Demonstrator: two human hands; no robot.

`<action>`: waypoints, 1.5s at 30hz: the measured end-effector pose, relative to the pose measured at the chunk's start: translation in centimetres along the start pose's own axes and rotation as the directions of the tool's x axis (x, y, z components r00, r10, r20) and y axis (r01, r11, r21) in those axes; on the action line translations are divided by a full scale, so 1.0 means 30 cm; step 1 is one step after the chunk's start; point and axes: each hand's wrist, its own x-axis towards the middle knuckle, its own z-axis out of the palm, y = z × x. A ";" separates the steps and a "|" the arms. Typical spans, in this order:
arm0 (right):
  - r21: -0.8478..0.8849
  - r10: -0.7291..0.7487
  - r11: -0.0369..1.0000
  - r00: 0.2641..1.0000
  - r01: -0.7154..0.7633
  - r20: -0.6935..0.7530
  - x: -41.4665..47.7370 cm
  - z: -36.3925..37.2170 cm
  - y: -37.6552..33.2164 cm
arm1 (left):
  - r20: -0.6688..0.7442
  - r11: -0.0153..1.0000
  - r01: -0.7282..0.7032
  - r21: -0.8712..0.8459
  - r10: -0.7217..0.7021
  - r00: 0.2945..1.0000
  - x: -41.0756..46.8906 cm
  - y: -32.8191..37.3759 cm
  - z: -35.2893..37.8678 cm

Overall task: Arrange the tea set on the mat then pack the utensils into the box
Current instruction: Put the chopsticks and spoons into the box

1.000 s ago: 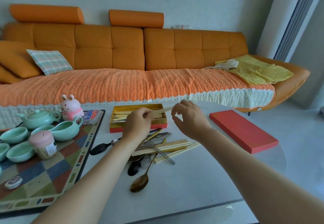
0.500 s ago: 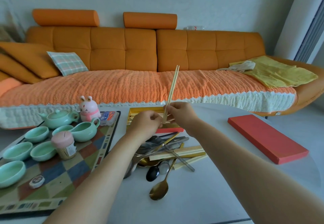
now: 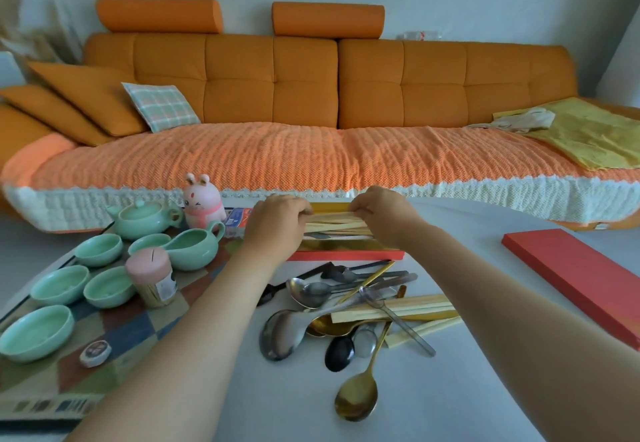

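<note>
You are at a pale table (image 3: 485,389) with an orange sofa (image 3: 311,88) running across the room behind it, its seat under an orange knitted throw. The open box (image 3: 346,255), red outside and gold inside, sits at the far edge of the table. To the left of the box lies the checked mat (image 3: 114,341), carrying the green teapot (image 3: 143,218), the pitcher (image 3: 194,247) and the cups, with a pink bunny figure (image 3: 202,202) at the mat's far edge. To the right of the box, well apart from it, the red lid (image 3: 581,279) lies flat. Just in front of the box is the loose heap of utensils (image 3: 346,306): spoons, knives and more pale sticks, crossing each other.

The chopsticks (image 3: 332,223) lie inside the box, their long axis running left to right along the box's length, roughly parallel to its front wall.

Your left hand (image 3: 277,223) has its fingers curled over the left ends of those chopsticks, and your right hand (image 3: 384,214) is curled over the right ends, so both hands grip the bundle over the box's gold interior.
</note>
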 end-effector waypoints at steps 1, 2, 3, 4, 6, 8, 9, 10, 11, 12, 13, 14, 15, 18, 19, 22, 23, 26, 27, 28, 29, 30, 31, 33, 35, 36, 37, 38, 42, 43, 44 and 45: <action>-0.051 -0.013 0.999 1.000 0.013 -0.005 0.010 0.010 0.006 | 0.005 0.999 0.039 -0.034 -0.039 0.999 0.002 -0.008 0.004; -0.080 -0.016 0.997 1.000 0.015 -0.020 0.019 0.020 0.011 | 0.002 0.996 0.066 -0.052 -0.066 0.998 0.005 -0.015 0.009; -0.091 -0.009 0.996 0.999 0.005 -0.041 0.026 0.030 0.014 | -0.001 0.995 0.078 -0.058 -0.079 0.997 0.010 -0.022 0.014; -0.093 0.004 0.996 0.998 -0.009 -0.062 0.033 0.041 0.018 | -0.007 0.996 0.077 -0.052 -0.077 0.997 0.015 -0.029 0.020; -0.085 0.045 0.995 0.996 -0.052 -0.083 0.047 0.062 0.025 | 0.006 0.998 0.063 -0.027 -0.063 0.998 0.020 -0.039 0.037; -0.049 0.099 0.993 0.993 -0.103 -0.071 0.058 0.078 0.026 | 0.060 0.997 0.061 -0.052 -0.057 0.997 0.021 -0.045 0.055; -0.023 0.125 0.992 0.990 -0.126 -0.061 0.063 0.082 0.026 | 0.105 0.995 0.063 -0.081 -0.054 0.993 0.019 -0.045 0.065; 0.000 0.148 0.989 0.988 -0.148 -0.051 0.068 0.083 0.025 | 0.153 0.992 0.067 -0.111 -0.049 0.987 0.017 -0.043 0.074; 0.018 0.172 0.985 0.984 -0.172 -0.042 0.071 0.081 0.026 | 0.203 0.987 0.081 -0.141 -0.051 0.978 0.014 -0.042 0.081; 0.031 0.195 0.981 0.980 -0.194 -0.028 0.072 0.081 0.028 | 0.251 0.980 0.108 -0.170 -0.062 0.966 0.013 -0.039 0.085; 0.038 0.207 0.978 0.978 -0.207 -0.011 0.069 0.078 0.029 | 0.298 0.971 0.143 -0.190 -0.081 0.951 0.013 -0.037 0.086; 0.042 0.207 0.977 0.978 -0.207 0.003 0.064 0.076 0.032 | 0.341 0.965 0.172 -0.198 -0.097 0.935 0.013 -0.037 0.087; 0.048 0.192 0.980 0.981 -0.192 0.009 0.057 0.071 0.034 | 0.379 0.963 0.189 -0.191 -0.105 0.920 0.012 -0.037 0.087; 0.082 0.097 0.992 0.995 -0.098 0.014 0.030 0.053 0.030 | 0.448 0.960 0.216 -0.179 -0.116 0.886 0.007 -0.033 0.083; 0.088 0.060 0.994 0.997 -0.064 0.039 0.020 0.047 0.025 | 0.454 0.956 0.223 -0.191 -0.116 0.884 0.005 -0.035 0.083; 0.052 0.006 0.999 0.987 -0.015 0.163 -0.001 0.047 0.011 | 0.401 0.957 0.182 -0.227 -0.079 0.913 0.003 -0.041 0.083; 0.017 -0.003 1.000 0.982 -0.001 0.189 -0.005 0.050 0.008 | 0.361 0.964 0.150 -0.222 -0.062 0.930 0.003 -0.043 0.082; -0.063 -0.014 0.998 0.976 0.029 0.215 -0.006 0.065 0.018 | 0.244 0.994 0.030 -0.100 -0.005 0.970 -0.004 -0.047 0.074; -0.080 -0.010 0.996 0.976 0.028 0.216 -0.005 0.070 0.024 | 0.237 0.999 0.000 -0.054 0.013 0.971 -0.008 -0.046 0.071; -0.085 -0.013 0.996 0.977 0.031 0.212 -0.005 0.074 0.028 | 0.254 1.000 -0.017 -0.016 0.020 0.967 -0.012 -0.044 0.068; -0.086 -0.021 0.995 0.978 0.040 0.209 -0.005 0.076 0.032 | 0.287 1.000 -0.018 0.011 0.014 0.958 -0.015 -0.041 0.066; -0.084 -0.035 0.995 0.978 0.053 0.205 -0.004 0.078 0.035 | 0.318 0.999 -0.012 0.030 0.002 0.948 -0.018 -0.038 0.067; -0.082 -0.048 0.995 0.979 0.065 0.197 -0.004 0.078 0.037 | 0.336 0.999 -0.010 0.041 -0.005 0.942 -0.020 -0.039 0.070; -0.084 -0.054 0.994 0.982 0.070 0.179 -0.004 0.077 0.036 | 0.337 0.999 -0.018 0.042 0.003 0.942 -0.020 -0.039 0.071; -0.083 -0.037 0.995 0.981 0.054 0.190 -0.008 0.074 0.035 | 0.331 1.000 -0.010 0.023 0.002 0.944 -0.018 -0.035 0.067; -0.081 -0.017 0.996 0.977 0.035 0.215 -0.011 0.074 0.034 | 0.328 1.000 -0.005 0.017 -0.001 0.945 -0.017 -0.031 0.064; -0.083 0.001 0.996 0.970 0.019 0.241 -0.016 0.071 0.033 | 0.322 1.000 -0.005 0.016 0.000 0.947 -0.019 -0.026 0.062; -0.083 0.010 0.996 0.966 0.012 0.258 -0.022 0.068 0.032 | 0.310 1.000 -0.010 0.014 0.005 0.951 -0.022 -0.020 0.060; -0.028 -0.033 0.999 0.980 0.039 0.197 -0.051 0.026 0.017 | 0.227 0.999 -0.025 -0.034 0.032 0.973 -0.040 0.015 0.040; -0.029 -0.065 0.997 0.986 0.071 0.154 -0.062 0.009 0.015 | 0.201 0.998 -0.038 -0.042 0.046 0.979 -0.044 0.032 0.030; -0.029 -0.105 0.994 0.989 0.108 0.102 -0.075 -0.009 0.015 | 0.175 0.997 -0.058 -0.044 0.065 0.982 -0.048 0.051 0.018; -0.022 -0.139 0.990 0.989 0.140 0.055 -0.092 -0.028 0.014 | 0.151 0.996 -0.079 -0.046 0.085 0.985 -0.053 0.074 0.007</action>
